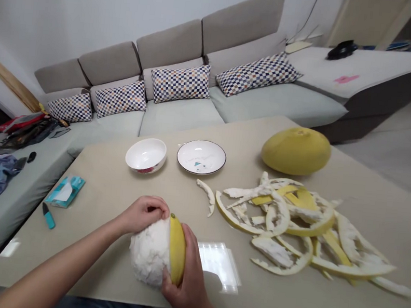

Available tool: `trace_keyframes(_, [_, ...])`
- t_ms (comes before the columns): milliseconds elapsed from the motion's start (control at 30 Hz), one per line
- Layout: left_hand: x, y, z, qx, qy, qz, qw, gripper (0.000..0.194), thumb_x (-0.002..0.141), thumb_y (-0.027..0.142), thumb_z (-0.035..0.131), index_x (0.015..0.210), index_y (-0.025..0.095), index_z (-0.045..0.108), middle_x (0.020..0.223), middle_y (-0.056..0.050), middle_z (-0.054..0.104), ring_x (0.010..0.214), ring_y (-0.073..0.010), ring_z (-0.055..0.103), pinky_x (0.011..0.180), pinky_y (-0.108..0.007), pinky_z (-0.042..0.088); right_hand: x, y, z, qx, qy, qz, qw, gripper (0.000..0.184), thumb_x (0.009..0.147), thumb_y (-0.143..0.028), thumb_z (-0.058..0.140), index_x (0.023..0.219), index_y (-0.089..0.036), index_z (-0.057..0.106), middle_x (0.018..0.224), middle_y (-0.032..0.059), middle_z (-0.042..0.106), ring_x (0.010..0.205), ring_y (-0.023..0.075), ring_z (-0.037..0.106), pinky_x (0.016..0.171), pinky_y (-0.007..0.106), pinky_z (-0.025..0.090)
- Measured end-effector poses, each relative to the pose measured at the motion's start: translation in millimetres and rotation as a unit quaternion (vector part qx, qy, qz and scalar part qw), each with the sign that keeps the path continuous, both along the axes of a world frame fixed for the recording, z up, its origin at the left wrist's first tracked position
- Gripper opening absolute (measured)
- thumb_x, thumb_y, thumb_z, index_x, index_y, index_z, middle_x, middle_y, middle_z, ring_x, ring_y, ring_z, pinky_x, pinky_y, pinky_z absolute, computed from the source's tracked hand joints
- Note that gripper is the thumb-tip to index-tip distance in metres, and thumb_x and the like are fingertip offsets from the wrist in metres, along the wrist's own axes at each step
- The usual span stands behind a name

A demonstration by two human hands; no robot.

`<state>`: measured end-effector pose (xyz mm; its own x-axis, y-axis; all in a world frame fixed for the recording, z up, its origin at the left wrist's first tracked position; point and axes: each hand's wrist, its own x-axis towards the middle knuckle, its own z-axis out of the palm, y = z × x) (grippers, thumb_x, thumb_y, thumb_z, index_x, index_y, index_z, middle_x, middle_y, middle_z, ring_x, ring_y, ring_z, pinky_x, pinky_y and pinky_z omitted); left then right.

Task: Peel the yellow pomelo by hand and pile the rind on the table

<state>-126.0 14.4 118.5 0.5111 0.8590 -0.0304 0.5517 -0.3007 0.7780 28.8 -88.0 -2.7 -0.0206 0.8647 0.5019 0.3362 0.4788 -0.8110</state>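
Both hands are gripping a pomelo [148, 252], aren't they?

Yes, and closely. The left hand [144, 214] is cupping the top of the white pith with its fingers curled over, while the right hand [188, 280] is clasping a yellow strip of rind [176, 249] along the fruit's right side.

Where is the fruit sitting?

It is being held low over the near part of a beige table [96, 187]. Whether it is touching the tabletop, nobody can tell from this view.

What is lying around it?

A heap of torn rind [303, 226] is sprawling to the right, with one loose curl of pith [206, 196] lying just beside it. Beyond the heap, a whole yellow pomelo [296, 150] is resting on the table, and a white bowl [146, 154] and a white plate [201, 157] are standing side by side.

And to the left?

A teal tissue packet [65, 191] and a small teal-handled tool [49, 215] are lying near the table's edge, while a long grey sofa [180, 117] is stretching behind everything.
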Motion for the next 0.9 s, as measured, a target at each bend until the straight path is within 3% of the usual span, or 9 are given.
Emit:
trace_keyframes(100, [-7,1,4.4,-0.035,-0.019,0.019,0.999,0.025,0.088,0.018,0.045,0.085,0.015,0.07,0.087,-0.005,0.065,0.071,-0.0122,0.058,0.066,-0.024,0.047,2,0,-1.5,-0.007,0.0,0.005,1.0,0.085,0.079,-0.035,0.052,0.152,-0.014,0.012,0.147,0.0195,0.034,0.135,0.0379,0.039,0.107,0.055,0.039])
trace_keyframes(200, [-13,-6,22.8,-0.06,0.0,0.002,0.998,0.024,0.091,0.029,0.052,0.1,0.018,0.071,0.097,-0.006,0.064,0.081,-0.0145,0.061,0.073,-0.027,0.05,4,0,-3.0,-0.006,0.002,0.007,1.0,0.084,0.081,-0.038,0.05,0.153,-0.015,0.012,0.147,0.019,0.034,0.135,0.0375,0.039,0.107,0.055,0.039])
trace_keyframes(300, [-18,-20,44.3,-0.035,0.098,-0.061,0.993,0.031,0.083,0.028,0.065,0.114,0.024,0.067,0.112,-0.005,0.063,0.104,-0.0193,0.059,0.095,-0.033,0.046,4,0,-3.3,0.003,0.001,0.008,1.0,0.084,0.083,-0.041,0.05,0.153,-0.014,0.012,0.147,0.0193,0.034,0.135,0.0374,0.039,0.107,0.055,0.04])
trace_keyframes(500, [-22,-35,68.7,-0.018,0.229,-0.088,0.969,0.038,0.079,0.02,0.062,0.117,0.021,0.064,0.109,-0.005,0.061,0.098,-0.0198,0.06,0.091,-0.034,0.048,1,1,0.7,0.031,-0.025,0.026,0.999,0.087,0.08,-0.039,0.054,0.153,-0.012,0.014,0.147,0.0201,0.034,0.136,0.0378,0.037,0.108,0.055,0.039])
trace_keyframes(700, [-19,-39,72.9,0.013,0.258,-0.089,0.962,0.036,0.081,0.017,0.06,0.116,0.02,0.062,0.107,-0.005,0.06,0.095,-0.0195,0.06,0.086,-0.031,0.049,1,0,0.2,0.023,-0.026,0.024,0.999,0.087,0.08,-0.04,0.054,0.152,-0.012,0.014,0.147,0.0208,0.034,0.136,0.0386,0.037,0.108,0.057,0.038])
trace_keyframes(900, [-11,-41,57.2,0.106,0.327,-0.087,0.935,0.022,0.085,0.007,0.049,0.096,0.014,0.066,0.092,-0.008,0.062,0.082,-0.0191,0.061,0.073,-0.029,0.049,-2,0,3.7,0.022,-0.038,0.019,0.999,0.086,0.08,-0.04,0.053,0.152,-0.012,0.014,0.147,0.0209,0.034,0.136,0.0383,0.037,0.108,0.057,0.038])
